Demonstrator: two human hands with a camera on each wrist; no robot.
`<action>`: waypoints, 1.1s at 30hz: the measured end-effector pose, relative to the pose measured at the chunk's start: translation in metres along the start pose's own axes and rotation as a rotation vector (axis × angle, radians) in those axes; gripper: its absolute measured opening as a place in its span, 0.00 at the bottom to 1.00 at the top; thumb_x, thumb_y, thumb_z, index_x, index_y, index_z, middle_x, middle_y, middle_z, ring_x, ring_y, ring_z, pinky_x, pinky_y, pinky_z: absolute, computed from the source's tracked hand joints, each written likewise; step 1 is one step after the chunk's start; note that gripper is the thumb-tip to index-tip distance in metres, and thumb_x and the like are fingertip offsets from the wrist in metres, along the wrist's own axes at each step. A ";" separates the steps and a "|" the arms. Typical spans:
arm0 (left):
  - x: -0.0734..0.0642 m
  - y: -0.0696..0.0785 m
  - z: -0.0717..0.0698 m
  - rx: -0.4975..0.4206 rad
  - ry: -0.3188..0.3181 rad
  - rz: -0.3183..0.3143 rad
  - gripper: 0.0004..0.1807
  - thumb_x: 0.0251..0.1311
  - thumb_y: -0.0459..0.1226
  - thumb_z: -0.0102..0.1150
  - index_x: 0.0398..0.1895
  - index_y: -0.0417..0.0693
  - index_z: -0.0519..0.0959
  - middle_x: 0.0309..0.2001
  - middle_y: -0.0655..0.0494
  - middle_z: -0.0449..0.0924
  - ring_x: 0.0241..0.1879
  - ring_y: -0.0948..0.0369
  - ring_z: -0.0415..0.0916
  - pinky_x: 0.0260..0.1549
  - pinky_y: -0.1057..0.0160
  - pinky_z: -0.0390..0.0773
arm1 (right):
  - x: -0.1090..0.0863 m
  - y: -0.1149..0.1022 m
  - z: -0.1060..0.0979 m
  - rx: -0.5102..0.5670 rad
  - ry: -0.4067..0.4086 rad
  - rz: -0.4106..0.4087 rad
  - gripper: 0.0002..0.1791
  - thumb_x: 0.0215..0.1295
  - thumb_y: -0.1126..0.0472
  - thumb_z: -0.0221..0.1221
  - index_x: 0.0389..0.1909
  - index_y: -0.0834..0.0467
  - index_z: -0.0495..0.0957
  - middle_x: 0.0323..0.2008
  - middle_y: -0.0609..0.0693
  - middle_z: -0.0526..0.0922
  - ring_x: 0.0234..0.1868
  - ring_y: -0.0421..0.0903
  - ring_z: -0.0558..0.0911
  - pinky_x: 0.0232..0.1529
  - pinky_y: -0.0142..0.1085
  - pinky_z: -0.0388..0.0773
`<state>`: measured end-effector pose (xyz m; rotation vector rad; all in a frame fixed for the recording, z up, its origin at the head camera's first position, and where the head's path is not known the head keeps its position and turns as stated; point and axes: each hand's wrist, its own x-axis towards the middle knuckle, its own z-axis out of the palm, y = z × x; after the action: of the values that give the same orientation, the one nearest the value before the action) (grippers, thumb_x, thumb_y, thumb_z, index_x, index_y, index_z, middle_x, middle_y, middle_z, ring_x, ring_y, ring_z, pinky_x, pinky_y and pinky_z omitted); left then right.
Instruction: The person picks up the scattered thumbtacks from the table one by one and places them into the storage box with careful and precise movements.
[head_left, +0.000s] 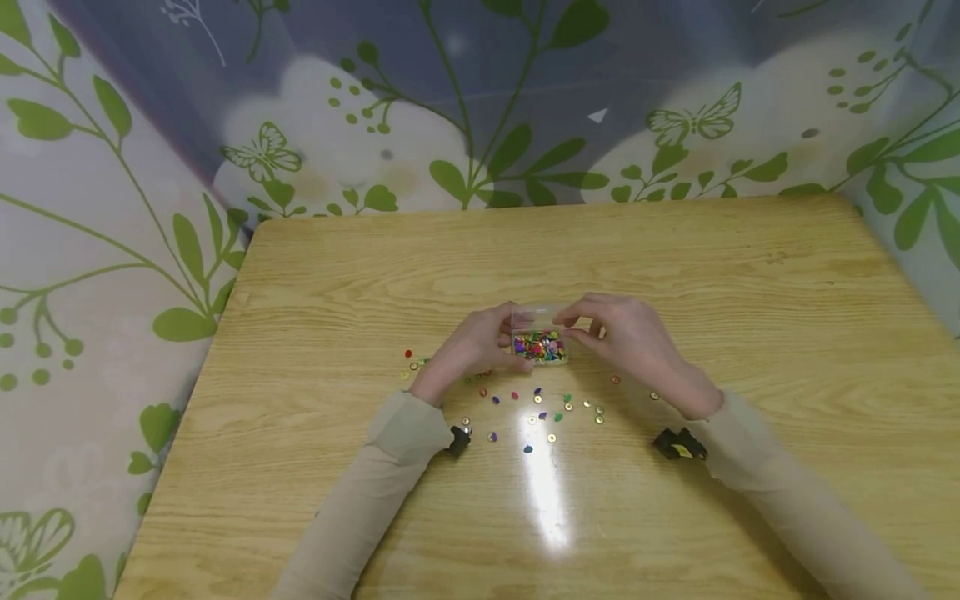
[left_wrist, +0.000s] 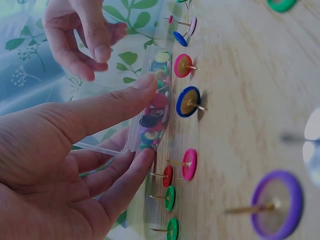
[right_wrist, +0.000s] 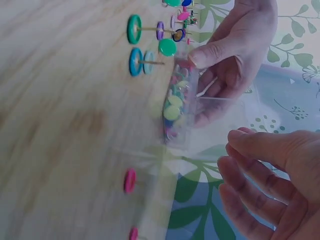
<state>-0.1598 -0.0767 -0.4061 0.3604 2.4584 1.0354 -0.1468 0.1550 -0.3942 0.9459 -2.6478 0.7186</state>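
A small clear plastic box (right_wrist: 189, 137) holds many multicoloured thumbtacks (head_left: 542, 344), its hinged lid (head_left: 536, 317) raised at the back. My left hand (head_left: 476, 340) grips the box from its left side, thumb on the near wall and fingers at the base and behind. To the right of the box is my right hand (head_left: 633, 333), fingers loosely bent beside the lid's right edge. Nothing shows between its fingertips in either wrist view. Loose thumbtacks lie in front of the box, among them a blue one (left_wrist: 188, 101) and a green one (right_wrist: 134, 28).
The wood-grain table (head_left: 360, 275) carries more scattered tacks, some close to my left forearm and a red one (head_left: 616, 380) below my right hand. Many have their pins sticking up. A leaf-patterned wall covering (head_left: 510, 100) rises behind the table's far edge.
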 end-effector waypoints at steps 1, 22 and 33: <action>0.000 0.000 0.000 0.001 0.001 0.001 0.39 0.50 0.39 0.79 0.67 0.55 0.72 0.59 0.51 0.78 0.57 0.54 0.77 0.58 0.55 0.78 | -0.002 0.001 -0.002 0.000 -0.001 0.008 0.09 0.59 0.65 0.71 0.41 0.54 0.88 0.38 0.48 0.90 0.25 0.40 0.83 0.21 0.31 0.76; -0.002 -0.001 0.000 -0.001 0.002 0.022 0.35 0.50 0.39 0.79 0.62 0.52 0.74 0.55 0.51 0.79 0.54 0.54 0.77 0.56 0.55 0.79 | -0.066 0.029 -0.057 -0.042 -0.317 0.153 0.10 0.53 0.58 0.76 0.35 0.46 0.86 0.28 0.33 0.83 0.27 0.32 0.78 0.27 0.32 0.75; 0.000 0.000 0.001 0.005 0.003 0.012 0.37 0.50 0.39 0.79 0.64 0.52 0.73 0.57 0.50 0.78 0.55 0.55 0.76 0.57 0.55 0.78 | -0.080 0.039 -0.049 -0.030 -0.405 0.150 0.12 0.53 0.55 0.76 0.26 0.41 0.80 0.27 0.31 0.81 0.29 0.32 0.76 0.30 0.36 0.74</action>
<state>-0.1591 -0.0764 -0.4068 0.3759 2.4647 1.0357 -0.1083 0.2494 -0.3969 0.9801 -3.0998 0.5639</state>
